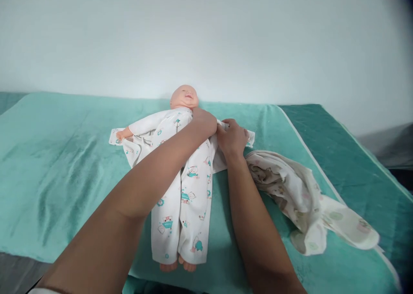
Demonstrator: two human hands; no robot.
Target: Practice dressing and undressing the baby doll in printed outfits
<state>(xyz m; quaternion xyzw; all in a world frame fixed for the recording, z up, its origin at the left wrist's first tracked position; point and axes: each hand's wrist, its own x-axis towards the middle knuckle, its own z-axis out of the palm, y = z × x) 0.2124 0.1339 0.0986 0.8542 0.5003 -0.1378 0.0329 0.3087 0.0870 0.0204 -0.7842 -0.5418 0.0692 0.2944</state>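
A baby doll (183, 97) lies on its back on a teal blanket (64, 156), dressed in a white printed romper (185, 199). My left hand (204, 121) reaches across the doll's chest to its far shoulder, with the fingers tucked under the romper's fabric. My right hand (232, 137) sits right beside it, fingers curled and gripping the romper's sleeve near the doll's arm. The doll's other arm (124, 134) stretches out to the left, and its bare feet (177, 266) point toward me.
A second crumpled printed garment (297, 195) lies on the blanket to the right of my right forearm. A darker teal cover (355, 165) lies at the right. A pale wall (206, 35) rises directly behind the bed.
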